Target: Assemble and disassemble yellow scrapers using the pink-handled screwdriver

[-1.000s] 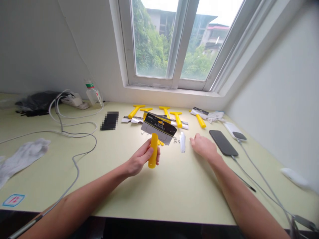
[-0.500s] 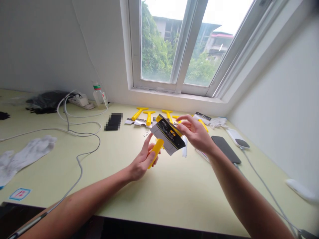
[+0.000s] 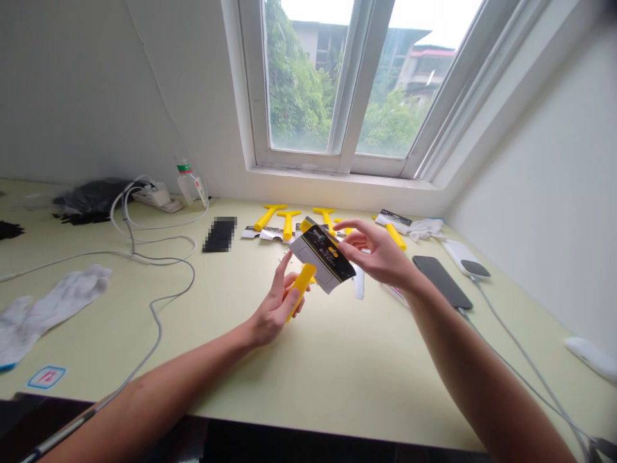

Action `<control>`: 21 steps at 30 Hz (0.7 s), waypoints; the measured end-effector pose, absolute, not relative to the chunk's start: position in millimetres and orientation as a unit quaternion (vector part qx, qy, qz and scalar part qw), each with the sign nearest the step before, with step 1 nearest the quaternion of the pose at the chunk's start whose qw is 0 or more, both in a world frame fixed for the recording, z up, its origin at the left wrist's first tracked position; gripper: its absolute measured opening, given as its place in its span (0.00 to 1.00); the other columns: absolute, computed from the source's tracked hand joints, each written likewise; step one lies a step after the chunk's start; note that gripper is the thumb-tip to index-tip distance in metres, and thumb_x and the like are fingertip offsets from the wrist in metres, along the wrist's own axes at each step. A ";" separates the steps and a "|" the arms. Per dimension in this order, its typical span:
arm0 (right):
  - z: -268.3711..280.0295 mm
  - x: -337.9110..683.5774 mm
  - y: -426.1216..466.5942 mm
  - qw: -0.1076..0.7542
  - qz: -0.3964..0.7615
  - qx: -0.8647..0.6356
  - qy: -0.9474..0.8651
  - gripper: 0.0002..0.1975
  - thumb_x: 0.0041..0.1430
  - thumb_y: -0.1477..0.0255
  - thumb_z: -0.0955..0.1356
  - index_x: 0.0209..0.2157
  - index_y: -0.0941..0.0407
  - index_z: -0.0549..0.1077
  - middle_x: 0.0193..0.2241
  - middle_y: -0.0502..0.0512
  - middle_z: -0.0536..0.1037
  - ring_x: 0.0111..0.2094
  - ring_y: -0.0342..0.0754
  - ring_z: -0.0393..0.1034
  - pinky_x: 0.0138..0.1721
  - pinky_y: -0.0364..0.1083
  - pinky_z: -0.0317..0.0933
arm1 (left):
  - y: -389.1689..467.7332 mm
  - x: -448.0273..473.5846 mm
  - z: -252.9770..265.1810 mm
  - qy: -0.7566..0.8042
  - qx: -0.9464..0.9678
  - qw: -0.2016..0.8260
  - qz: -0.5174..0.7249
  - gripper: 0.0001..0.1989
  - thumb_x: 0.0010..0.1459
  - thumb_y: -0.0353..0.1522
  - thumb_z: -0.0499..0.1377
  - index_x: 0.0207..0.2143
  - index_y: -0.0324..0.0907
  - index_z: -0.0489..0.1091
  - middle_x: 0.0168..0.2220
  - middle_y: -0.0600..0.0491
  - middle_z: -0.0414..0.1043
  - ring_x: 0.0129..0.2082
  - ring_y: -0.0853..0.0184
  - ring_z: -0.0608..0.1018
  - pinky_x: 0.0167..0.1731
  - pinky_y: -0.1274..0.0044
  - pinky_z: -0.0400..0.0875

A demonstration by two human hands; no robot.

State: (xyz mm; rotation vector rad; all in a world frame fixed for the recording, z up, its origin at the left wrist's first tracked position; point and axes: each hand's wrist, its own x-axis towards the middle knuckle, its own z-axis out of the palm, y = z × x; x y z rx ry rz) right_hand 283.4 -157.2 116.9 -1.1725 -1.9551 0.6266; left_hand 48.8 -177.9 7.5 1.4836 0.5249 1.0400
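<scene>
Since a second ago, the right hand has crossed from the table near the dark phone to the black-and-white card, and the yellow tool, nearly upright then, now leans rightward; from where I stand, the left hand has its fingers wrapped about the tool's handle, thumb pressed along it, index stretched towards the card's edge; the right hand's curled fingers meet the card's right side, though I can't tell whether they pinch it; the tool is held up above the middle of the table, the card spread across its far end; behind it, more yellow T-shaped tools lie in a row along the window side, with a white strip nearer; white gloves lie well off to the left, short of a clear bottle.
</scene>
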 end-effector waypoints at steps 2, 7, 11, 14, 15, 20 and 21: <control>118.1 284.2 -157.6 0.353 0.239 -0.460 -0.779 0.19 0.59 0.62 0.69 0.51 0.53 0.70 0.31 0.51 0.78 0.33 0.47 0.75 0.37 0.47 0.69 | -177.7 49.1 6.9 0.221 0.634 0.589 0.450 0.35 0.69 0.41 0.51 0.69 0.60 0.31 0.43 0.51 0.65 0.25 0.74 0.66 0.28 0.76 0.64; 115.2 280.5 -157.8 0.330 0.209 -0.484 -0.783 0.18 0.58 0.64 0.69 0.50 0.51 0.72 0.36 0.53 0.79 0.36 0.48 0.75 0.39 0.47 0.67 | -179.8 49.8 7.4 0.220 0.636 0.587 0.450 0.35 0.69 0.40 0.50 0.68 0.62 0.30 0.46 0.51 0.66 0.25 0.74 0.67 0.28 0.77 0.64; 111.7 275.2 -158.2 0.319 0.228 -0.477 -0.787 0.22 0.60 0.67 0.68 0.56 0.51 0.66 0.27 0.47 0.75 0.29 0.45 0.71 0.35 0.45 0.65 | -182.3 50.3 11.9 0.252 0.614 0.589 0.461 0.37 0.67 0.40 0.55 0.68 0.62 0.33 0.48 0.51 0.65 0.27 0.73 0.71 0.30 0.76 0.69; 111.1 270.5 -161.5 0.315 0.257 -0.467 -0.785 0.27 0.60 0.69 0.67 0.60 0.49 0.60 0.26 0.45 0.73 0.27 0.43 0.69 0.30 0.43 0.63 | -180.1 50.1 15.4 0.268 0.611 0.566 0.484 0.32 0.66 0.40 0.57 0.65 0.59 0.42 0.49 0.51 0.66 0.34 0.69 0.75 0.37 0.72 0.72; 111.3 268.8 -163.2 0.314 0.260 -0.461 -0.788 0.28 0.60 0.69 0.67 0.61 0.49 0.59 0.25 0.45 0.72 0.26 0.43 0.68 0.29 0.42 0.61 | -178.5 49.6 16.4 0.272 0.618 0.549 0.492 0.28 0.66 0.40 0.57 0.63 0.56 0.48 0.49 0.51 0.67 0.37 0.67 0.76 0.39 0.72 0.71; 116.3 265.4 -170.5 0.303 0.253 -0.440 -0.806 0.30 0.60 0.70 0.67 0.62 0.47 0.57 0.21 0.42 0.66 0.23 0.42 0.63 0.25 0.41 0.56 | -170.1 42.8 21.9 0.316 0.667 0.457 0.496 0.08 0.65 0.38 0.58 0.41 0.43 0.69 0.38 0.51 0.73 0.37 0.64 0.75 0.41 0.72 0.68; 117.7 266.4 -171.0 0.308 0.249 -0.442 -0.805 0.30 0.60 0.70 0.67 0.62 0.47 0.57 0.22 0.42 0.67 0.23 0.42 0.64 0.27 0.41 0.58 | -169.3 41.2 23.4 0.316 0.679 0.445 0.491 0.08 0.65 0.38 0.58 0.38 0.43 0.70 0.37 0.51 0.73 0.36 0.64 0.75 0.40 0.72 0.68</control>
